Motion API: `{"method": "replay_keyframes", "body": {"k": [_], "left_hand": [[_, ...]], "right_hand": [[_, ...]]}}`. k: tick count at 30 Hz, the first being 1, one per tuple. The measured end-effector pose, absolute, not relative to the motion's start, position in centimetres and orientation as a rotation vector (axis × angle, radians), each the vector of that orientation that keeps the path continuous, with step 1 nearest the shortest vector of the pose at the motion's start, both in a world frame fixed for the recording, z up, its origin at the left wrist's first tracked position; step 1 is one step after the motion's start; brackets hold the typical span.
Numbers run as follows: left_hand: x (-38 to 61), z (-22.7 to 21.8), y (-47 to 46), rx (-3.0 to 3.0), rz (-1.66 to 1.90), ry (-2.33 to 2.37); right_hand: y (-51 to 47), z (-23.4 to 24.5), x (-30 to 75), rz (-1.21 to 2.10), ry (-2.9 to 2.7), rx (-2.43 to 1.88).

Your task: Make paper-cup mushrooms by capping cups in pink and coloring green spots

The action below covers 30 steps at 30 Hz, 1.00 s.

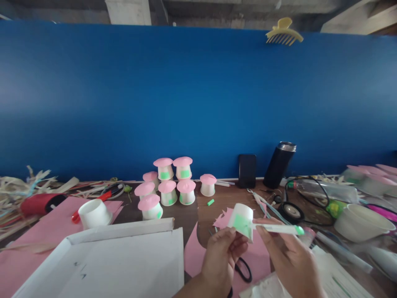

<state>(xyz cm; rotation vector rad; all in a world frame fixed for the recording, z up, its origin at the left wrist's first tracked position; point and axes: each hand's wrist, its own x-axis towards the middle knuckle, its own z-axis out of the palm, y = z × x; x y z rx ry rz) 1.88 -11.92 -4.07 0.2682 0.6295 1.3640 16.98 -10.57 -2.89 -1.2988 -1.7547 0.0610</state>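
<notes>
Your left hand (221, 253) pinches the small white paper cup (242, 220) above the pink paper (257, 256); your right hand (287, 252) grips a glue stick (281, 229) against its green patch. Both wrists are cut off below.

cup in my left hand (221, 257): the small cup (242, 220) at lower centre looks to me like thin white paper, matt, with a matt green paper patch.
stick in my right hand (291, 260): the white stick (277, 229) looks like smooth plastic with a glossy green tip.
finished cups (167, 182): matt white paper bodies, pink matt paper caps, centre of frame.
tray (118, 252): white card, matt, lower left.
sheets (40, 248): pink paper, flat and matt.
flask (279, 164): black, satin body with a shiny metal rim, right of centre.
backdrop (186, 95): blue, smooth, matt.
tabletop (186, 211): dark brown, wood-like, I see a dull sheen.
</notes>
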Motion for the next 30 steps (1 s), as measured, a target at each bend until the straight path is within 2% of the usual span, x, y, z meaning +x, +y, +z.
{"method": "replay_keyframes", "body": {"k": [30], "left_hand": [[1.88,-4.03,-11.92,0.332,1.359,0.631]], "right_hand": [[-10.60,-3.00,16.95,0.020,-1.741,-1.273]]}}
